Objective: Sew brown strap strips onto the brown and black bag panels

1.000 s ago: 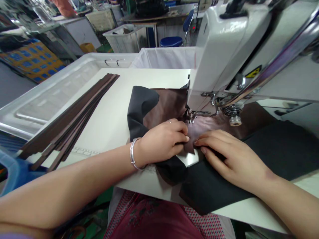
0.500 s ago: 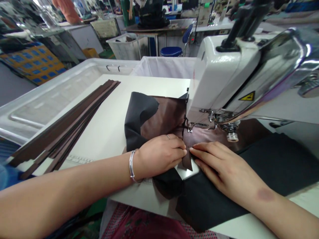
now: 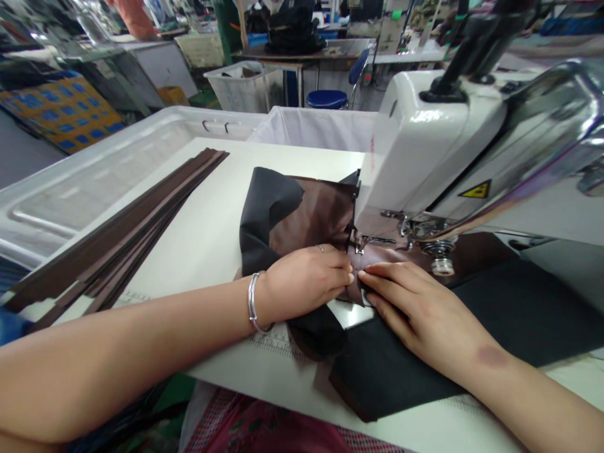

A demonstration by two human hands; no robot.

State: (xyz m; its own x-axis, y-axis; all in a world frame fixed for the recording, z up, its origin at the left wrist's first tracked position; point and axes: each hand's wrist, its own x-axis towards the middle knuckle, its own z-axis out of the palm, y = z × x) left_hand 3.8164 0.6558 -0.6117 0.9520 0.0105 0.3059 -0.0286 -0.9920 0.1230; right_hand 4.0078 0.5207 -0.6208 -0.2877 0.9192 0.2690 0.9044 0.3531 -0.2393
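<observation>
Dark fabric with a black face and a shiny brown face lies across the sewing machine bed, passing under the presser foot. A narrow brown strip lies at the seam just in front of the foot. My left hand, with a ring and a silver bangle, pinches the fabric and strip left of the seam, fingers closed. On the other side, my right hand lies flat on the fabric, fingers stretched out and their tips near the strip. The needle point is too small to make out.
The white sewing machine head rises at the right. Several brown strips lie on the white table at left. Behind stand a clear plastic tray, a white-lined bin and a blue stool.
The brown strip and fabric have moved a little away from me, toward the presser foot, and less of the strip's end shows. Both hands have moved slightly forward with them.
</observation>
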